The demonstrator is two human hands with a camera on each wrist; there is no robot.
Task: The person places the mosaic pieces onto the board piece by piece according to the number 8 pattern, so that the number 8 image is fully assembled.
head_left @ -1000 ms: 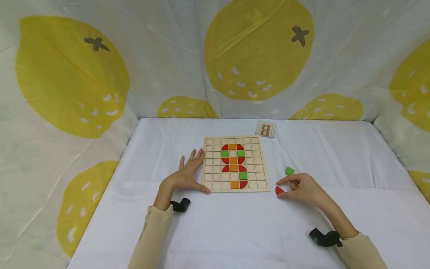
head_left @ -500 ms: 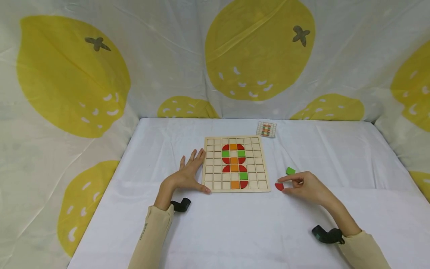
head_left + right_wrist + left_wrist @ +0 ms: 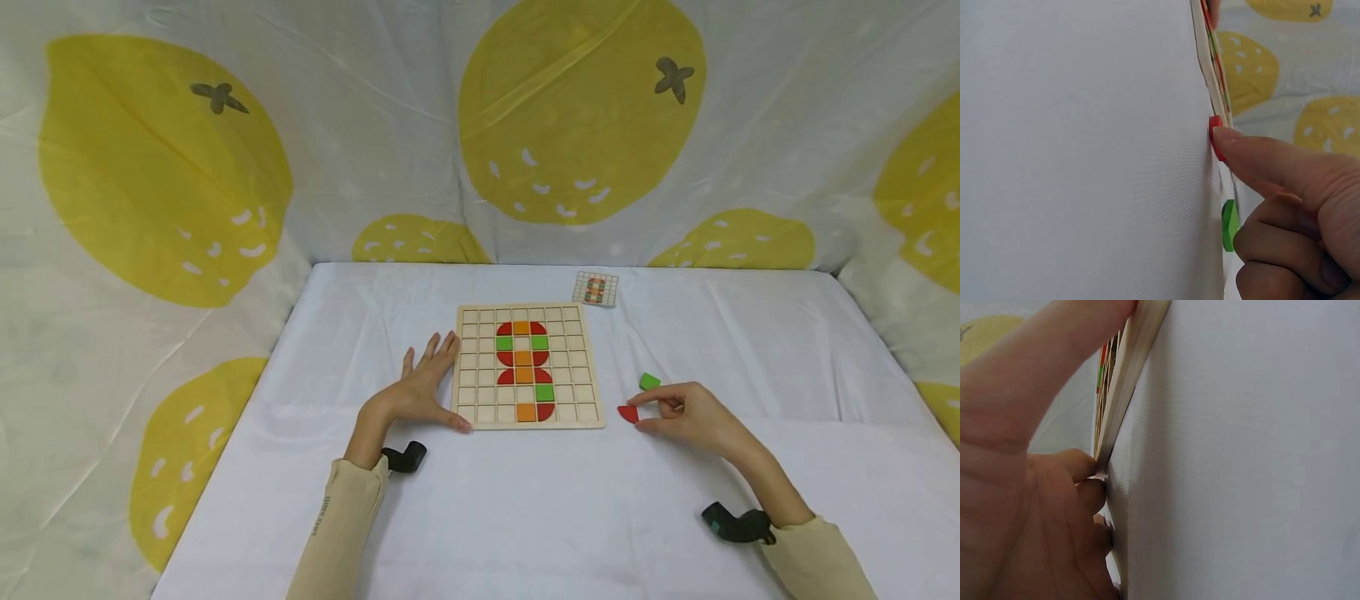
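Observation:
A square wooden grid board (image 3: 477, 392) lies mid-table, with red quarter-circle, orange square and green square pieces set in its middle columns. My left hand (image 3: 411, 398) rests along the board's left side, fingers spread, fingertips at the edge and thumb at the near left corner. To the right of the board, my right hand (image 3: 690, 418) pinches a red quarter-circle piece (image 3: 627, 414) between thumb and index finger, low over the cloth. The right wrist view shows the thumb on this red piece (image 3: 1215, 128), with the other fingers curled. A loose green piece (image 3: 649, 381) lies just beyond that hand.
Behind the board, to the right, lies a small pattern card (image 3: 596, 288) with a printed grid design. White cloth (image 3: 525, 517) covers the table. A lemon-printed curtain (image 3: 375, 125) stands at the back and sides.
The red piece has turned between the right fingers, its point now facing differently, and the right hand has shifted slightly to the right. The left hand stays at the board.

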